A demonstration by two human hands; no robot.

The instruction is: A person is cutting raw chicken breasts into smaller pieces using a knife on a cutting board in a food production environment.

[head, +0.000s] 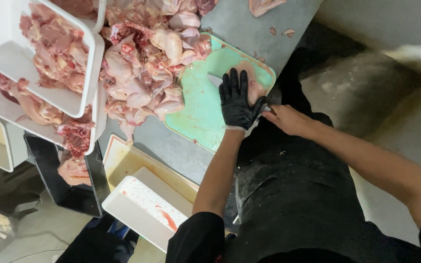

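My left hand (236, 100), in a black glove, presses flat on a pale raw chicken piece (256, 88) at the far corner of a mint-green cutting board (196, 109). My bare right hand (288, 119) sits at the board's edge beside the glove, fingers curled around a knife handle. A light blade tip (214, 80) shows past the gloved fingers; the rest of the knife is hidden under the glove.
A large pile of raw chicken pieces (144, 63) lies on the grey metal table (249, 24), touching the board. White trays (84, 95) holding chicken stand at the left. A blood-spotted white tray (142, 207) rests on a beige bin (123, 163) below the table.
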